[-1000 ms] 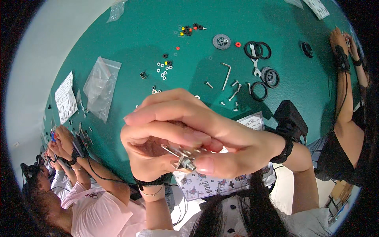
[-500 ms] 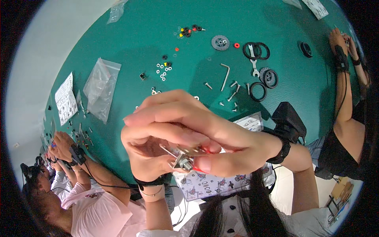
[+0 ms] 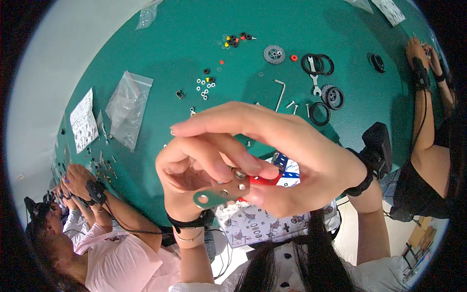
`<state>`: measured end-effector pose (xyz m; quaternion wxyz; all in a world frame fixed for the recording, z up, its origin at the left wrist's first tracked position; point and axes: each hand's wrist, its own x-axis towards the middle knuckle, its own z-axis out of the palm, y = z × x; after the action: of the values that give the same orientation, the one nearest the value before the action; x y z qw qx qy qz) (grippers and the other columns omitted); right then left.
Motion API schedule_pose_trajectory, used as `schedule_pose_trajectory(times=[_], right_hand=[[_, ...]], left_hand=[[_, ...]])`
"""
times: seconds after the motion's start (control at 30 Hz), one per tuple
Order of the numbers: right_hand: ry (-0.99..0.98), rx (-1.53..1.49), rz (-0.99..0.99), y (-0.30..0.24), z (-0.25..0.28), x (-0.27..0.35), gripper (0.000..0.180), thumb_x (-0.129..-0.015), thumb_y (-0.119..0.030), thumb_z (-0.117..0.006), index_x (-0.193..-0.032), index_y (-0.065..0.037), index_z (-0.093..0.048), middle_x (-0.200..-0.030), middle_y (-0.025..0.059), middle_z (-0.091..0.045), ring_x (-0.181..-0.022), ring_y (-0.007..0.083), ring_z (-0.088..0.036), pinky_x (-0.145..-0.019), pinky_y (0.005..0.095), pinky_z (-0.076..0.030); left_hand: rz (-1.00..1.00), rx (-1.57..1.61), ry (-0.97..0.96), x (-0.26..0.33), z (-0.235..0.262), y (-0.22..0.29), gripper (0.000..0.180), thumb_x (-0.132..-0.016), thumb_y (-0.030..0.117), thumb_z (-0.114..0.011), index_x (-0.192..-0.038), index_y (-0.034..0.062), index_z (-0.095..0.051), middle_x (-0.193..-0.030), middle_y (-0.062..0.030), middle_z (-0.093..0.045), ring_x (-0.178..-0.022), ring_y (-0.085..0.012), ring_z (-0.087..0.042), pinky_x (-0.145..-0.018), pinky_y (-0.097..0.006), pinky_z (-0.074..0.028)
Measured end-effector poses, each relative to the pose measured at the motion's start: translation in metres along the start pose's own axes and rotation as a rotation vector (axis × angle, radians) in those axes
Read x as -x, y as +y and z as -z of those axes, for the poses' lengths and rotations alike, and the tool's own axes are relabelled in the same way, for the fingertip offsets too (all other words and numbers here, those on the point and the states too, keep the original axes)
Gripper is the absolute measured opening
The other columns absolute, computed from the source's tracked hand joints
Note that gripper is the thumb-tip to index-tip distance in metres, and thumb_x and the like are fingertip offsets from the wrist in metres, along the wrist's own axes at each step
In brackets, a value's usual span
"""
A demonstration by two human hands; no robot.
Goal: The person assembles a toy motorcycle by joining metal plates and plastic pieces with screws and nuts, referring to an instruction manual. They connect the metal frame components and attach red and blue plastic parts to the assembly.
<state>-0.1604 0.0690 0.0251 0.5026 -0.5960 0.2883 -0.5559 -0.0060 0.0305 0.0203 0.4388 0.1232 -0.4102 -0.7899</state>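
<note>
Close in front of me, my two hands are together around a small assembly of a perforated metal strip and a red part. My right hand pinches it between thumb and fingers, its index finger stretched out above my left hand. My left hand has its fingers curled against the strip's inner end. The strip's rounded end, with a hole, sticks out toward me. Blue perforated pieces show through the gap in my right hand; whether they join the assembly I cannot tell. Below lies a printed instruction sheet.
On the green table lie a hex key, a wrench, black tyres, a grey wheel, nuts, screws and a plastic bag. Other people work at left and right.
The assembly has turned in my hands, so the strip's holed end now points toward me and the bolt end no longer shows. My right index finger has lifted and straightened.
</note>
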Motion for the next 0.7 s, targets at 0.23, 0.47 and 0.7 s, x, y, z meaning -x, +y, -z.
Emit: schedule_pose_trajectory(times=[0.23,0.47,0.7], right_hand=[[0.117,0.088,-0.101,0.003,0.000,0.006,0.059,-0.074,0.004,-0.057,-0.131,0.002,-0.039,-0.107,0.0124,-0.058,-0.083,0.0110,-0.058,-0.075,0.0264,-0.046],[0.242,0.286,-0.344,-0.007,0.006,0.005,0.027,-0.084,-0.003,-0.058,-0.111,0.001,-0.056,-0.071,0.0031,-0.064,-0.066,0.0044,-0.057,-0.062,0.0197,-0.044],[0.358,0.702,-0.028,0.002,0.004,0.009,0.030,-0.079,0.002,-0.061,-0.108,0.000,-0.058,-0.083,0.0059,-0.064,-0.066,0.0062,-0.059,-0.059,0.0195,-0.045]], left_hand=[[0.049,0.007,0.094,-0.005,0.005,0.004,0.033,-0.069,0.003,-0.068,-0.092,0.0025,-0.044,-0.092,-0.0189,-0.055,-0.090,-0.0342,-0.063,-0.079,-0.045,-0.053],[-0.058,-0.338,-0.001,-0.014,0.019,0.003,0.039,-0.074,0.000,-0.064,-0.109,0.0011,-0.046,-0.112,-0.0137,-0.050,-0.106,-0.0238,-0.052,-0.091,-0.033,-0.043],[-0.094,-0.596,0.250,-0.012,0.019,0.001,0.025,-0.078,0.003,-0.065,-0.100,0.0002,-0.053,-0.094,-0.0089,-0.057,-0.090,-0.0154,-0.056,-0.077,-0.026,-0.045]])
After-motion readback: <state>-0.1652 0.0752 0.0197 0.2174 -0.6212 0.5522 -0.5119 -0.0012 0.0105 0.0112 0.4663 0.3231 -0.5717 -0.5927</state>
